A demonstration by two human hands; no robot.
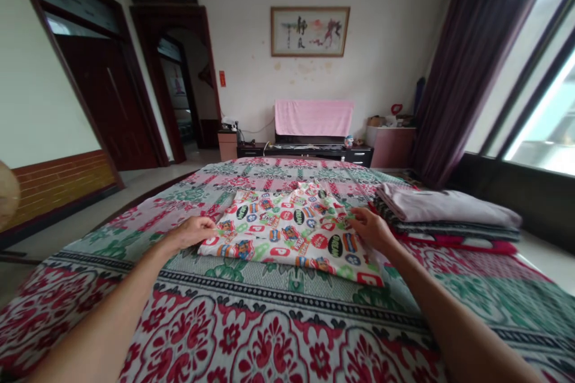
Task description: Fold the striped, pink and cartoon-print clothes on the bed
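A white garment [287, 230] with a bright cartoon and letter print lies spread on the patterned bedspread [251, 323]; whether it is a shirt or trousers I cannot tell. My left hand [193, 232] is at its left edge, thumb and fingertips pinched together on the cloth. Across from it, my right hand [372, 227] pinches the garment's right edge. The near edge of the cloth lies slightly aslant, lower on the right. Small creases show at its far side.
A stack of folded clothes [449, 215] stands just right of my right hand. Beyond the bed is a low black cabinet [359, 155] beneath a pink cloth [314, 117] draped over something flat. A dark curtain [467, 72] hangs by the window on the right.
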